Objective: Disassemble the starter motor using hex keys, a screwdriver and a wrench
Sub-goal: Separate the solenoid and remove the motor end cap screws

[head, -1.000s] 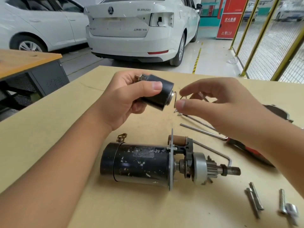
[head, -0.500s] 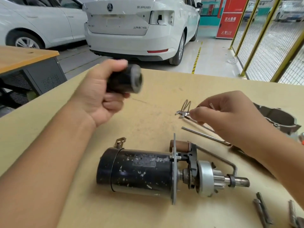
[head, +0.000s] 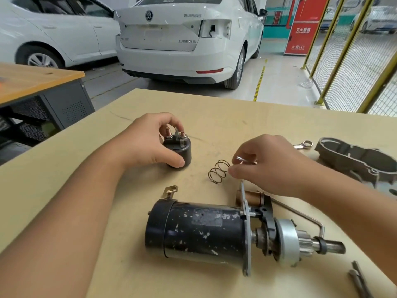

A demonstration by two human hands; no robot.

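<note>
Workbench (head: pixel 214 108): starter motor (head: pixel 199 233) just below both hands.

Readable lettering sits only at the far end of the room. The white car (head: pixel 189 39) parked beyond the table carries a round Skoda badge (head: pixel 148 15) in the middle of its boot lid, "SUPERB" (head: pixel 192 15) in raised letters to the right of it, and a line of Chinese characters (head: pixel 187 41) lower on the right, too small to make out. Far right, a red cabinet (head: pixel 305 24) bears white Chinese characters (head: pixel 303 29) reading 灭火器箱 and lower down 火警119 (head: pixel 298 47). The starter motor's worn patch shows nothing legible.
</note>
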